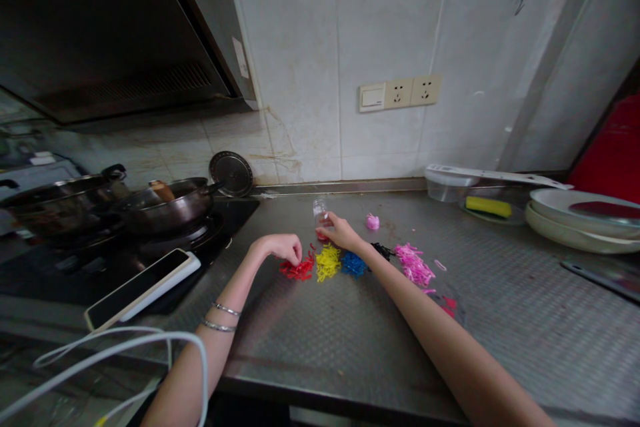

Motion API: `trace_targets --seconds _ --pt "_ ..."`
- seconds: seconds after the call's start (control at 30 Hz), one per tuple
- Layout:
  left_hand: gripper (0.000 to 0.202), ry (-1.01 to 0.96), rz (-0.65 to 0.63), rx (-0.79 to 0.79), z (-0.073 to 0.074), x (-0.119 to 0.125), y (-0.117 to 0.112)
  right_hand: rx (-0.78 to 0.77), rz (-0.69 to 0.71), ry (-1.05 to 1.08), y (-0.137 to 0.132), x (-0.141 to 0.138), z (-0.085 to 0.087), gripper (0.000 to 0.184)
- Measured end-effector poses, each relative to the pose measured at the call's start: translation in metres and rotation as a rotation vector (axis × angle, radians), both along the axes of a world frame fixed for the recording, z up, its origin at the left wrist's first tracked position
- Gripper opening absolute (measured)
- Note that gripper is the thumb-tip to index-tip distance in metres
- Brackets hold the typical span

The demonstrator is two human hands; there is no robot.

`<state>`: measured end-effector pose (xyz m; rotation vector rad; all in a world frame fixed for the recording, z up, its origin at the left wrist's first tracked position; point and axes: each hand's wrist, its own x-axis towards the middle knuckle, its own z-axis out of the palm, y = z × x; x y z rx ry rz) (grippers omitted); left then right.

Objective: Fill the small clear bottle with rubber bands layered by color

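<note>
My right hand [339,231] grips a small clear plastic bottle [321,213] near its base, and some red stays inside the bottom of the bottle. My left hand [283,248] is bunched just above a heap of red rubber bands [299,270], and I cannot tell whether its fingers hold any. Beside the red lie yellow rubber bands [328,263], blue rubber bands [353,265], black rubber bands [383,251] and pink rubber bands [413,264]. A small pink bundle [372,221] sits beyond them. Two metal bangles [225,315] circle my left wrist.
The heaps lie on a ribbed steel counter [350,340]. To the left, dark pans [170,205] sit on a gas hob, with a white-edged phone [141,289] and a white cable [120,347] nearer me. Stacked plates [575,220] and a yellow sponge [489,207] stand at right.
</note>
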<state>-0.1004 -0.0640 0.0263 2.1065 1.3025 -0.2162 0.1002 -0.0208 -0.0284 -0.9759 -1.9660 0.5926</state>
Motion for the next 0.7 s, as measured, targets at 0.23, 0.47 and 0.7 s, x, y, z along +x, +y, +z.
trace_targets --seconds 0.23,0.47,0.7 --pt "0.023 -0.170 0.041 0.104 0.016 -0.015 0.001 -0.005 0.008 0.003 0.001 0.000 -0.001 0.031" --pt "0.026 -0.492 0.195 0.310 0.035 -0.021 0.000 -0.013 0.013 -0.007 0.003 0.001 -0.002 0.033" --pt "0.030 -0.754 0.296 0.383 0.061 0.002 0.011 -0.010 0.025 -0.003 0.001 0.000 0.000 0.035"
